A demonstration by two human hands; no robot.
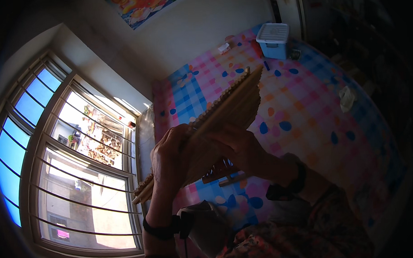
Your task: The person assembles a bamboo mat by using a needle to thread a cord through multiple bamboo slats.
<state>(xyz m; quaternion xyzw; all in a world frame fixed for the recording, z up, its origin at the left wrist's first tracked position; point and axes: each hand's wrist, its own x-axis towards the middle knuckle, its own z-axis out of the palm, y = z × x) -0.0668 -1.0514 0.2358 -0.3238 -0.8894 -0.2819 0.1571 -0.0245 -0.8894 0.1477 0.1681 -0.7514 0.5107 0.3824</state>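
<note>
A flat tan panel (236, 100), seemingly made of thin stalks laid side by side, is held up at a slant in front of me. Its long upper edge shows a row of round stalk ends. The fingers of my left hand (168, 157) curl over this edge near its middle. My right hand (243, 150) is closed against the panel's shaded face, its fingertips dark and partly hidden. Whether a small tool is in those fingers cannot be made out. Just below the panel, a brown slatted thing (218, 170) is partly covered.
A pink and blue checked, flowered cover (278, 94) spreads beneath. On it stand a blue box with a white lid (274, 40), a small white packet (224, 48) and a crumpled pale bag (347, 99). A barred window (85, 165) is close on the left.
</note>
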